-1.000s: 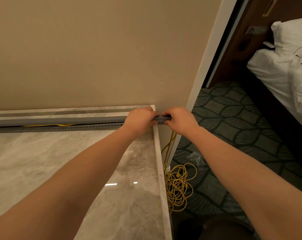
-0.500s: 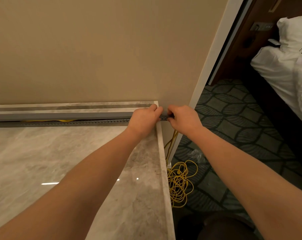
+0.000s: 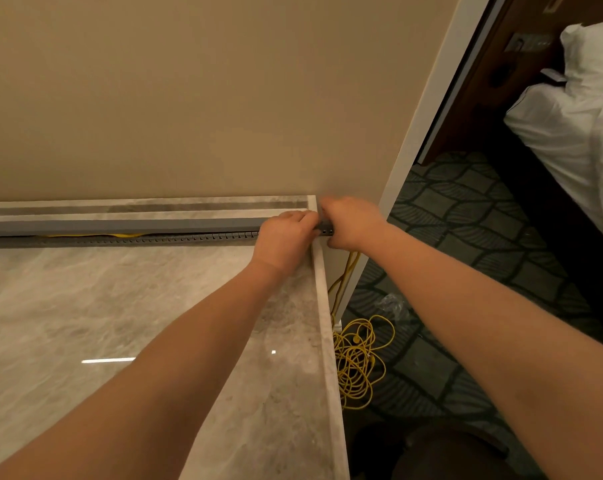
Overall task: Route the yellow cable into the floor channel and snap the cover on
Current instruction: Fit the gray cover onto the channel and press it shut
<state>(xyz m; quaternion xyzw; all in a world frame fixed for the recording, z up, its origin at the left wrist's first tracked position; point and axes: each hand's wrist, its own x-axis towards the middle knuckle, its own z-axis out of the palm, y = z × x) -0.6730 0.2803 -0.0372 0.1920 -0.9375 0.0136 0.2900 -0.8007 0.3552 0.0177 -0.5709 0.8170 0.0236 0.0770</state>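
A grey slotted channel (image 3: 175,238) runs along the foot of the beige wall on the marble floor, with its grey cover (image 3: 120,224) lying along the top. A short stretch of yellow cable (image 3: 95,235) shows in the gap under the cover at the left. My left hand (image 3: 286,237) and my right hand (image 3: 353,223) are both closed on the channel's right end at the marble edge, a small bit of grey showing between them. More yellow cable drops from under my right hand to a tangled coil (image 3: 358,358) on the carpet.
The marble floor (image 3: 102,306) ends in a raised border (image 3: 327,341) on the right. Beyond it lies dark patterned carpet (image 3: 449,237), a white door frame (image 3: 421,133) and a bed with white linen (image 3: 570,109). A dark object (image 3: 442,452) sits at the bottom.
Both hands have stayed together on the channel's right end, shifting only slightly. The view has drifted a little, so the hands appear higher and further right.
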